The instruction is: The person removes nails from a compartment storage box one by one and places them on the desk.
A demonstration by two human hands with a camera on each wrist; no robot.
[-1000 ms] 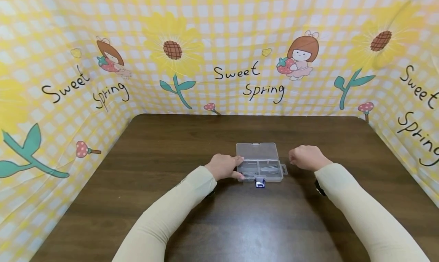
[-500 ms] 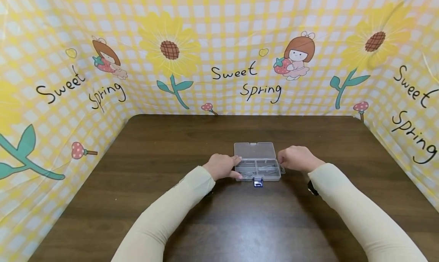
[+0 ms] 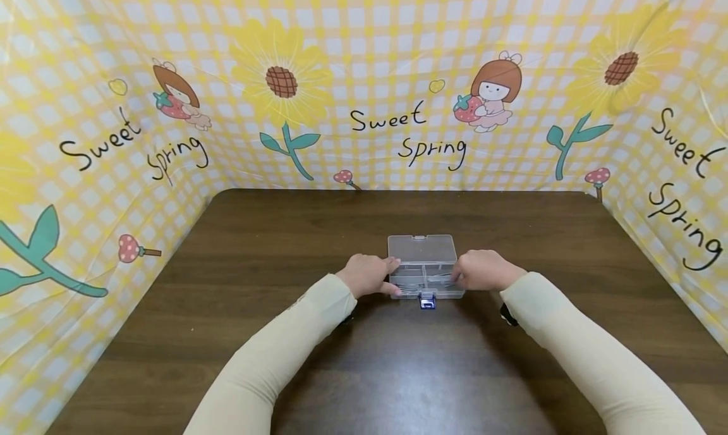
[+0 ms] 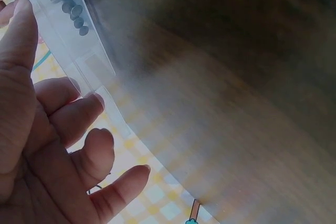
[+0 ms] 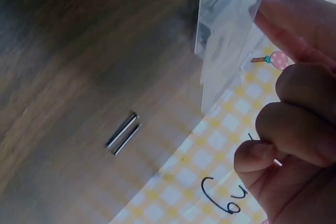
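Note:
A clear plastic compartment box (image 3: 422, 248) lies on the table with its lid folded back, and thin metal nails (image 3: 409, 288) fill its compartments. A blue-edged latch (image 3: 428, 301) hangs at its front. My left hand (image 3: 365, 274) grips the box's left end, thumb in front and fingers behind. In the left wrist view round nail heads (image 4: 76, 13) show through the box side. My right hand (image 3: 483, 269) reaches over the right compartments, thumb and forefinger pinched together, the other fingers curled. A small grey piece (image 5: 255, 10) shows at those fingertips; its kind is too blurred to tell.
Two nails (image 5: 123, 132) lie side by side on the table beside the box, behind my right hand in the head view. A yellow checked cloth (image 3: 364, 87) rises along the back and sides of the brown wooden table (image 3: 307, 226).
My right hand has moved left, from beside the box to over its right compartments. My left hand has stayed on the box's left end; the whole head view has shifted slightly.

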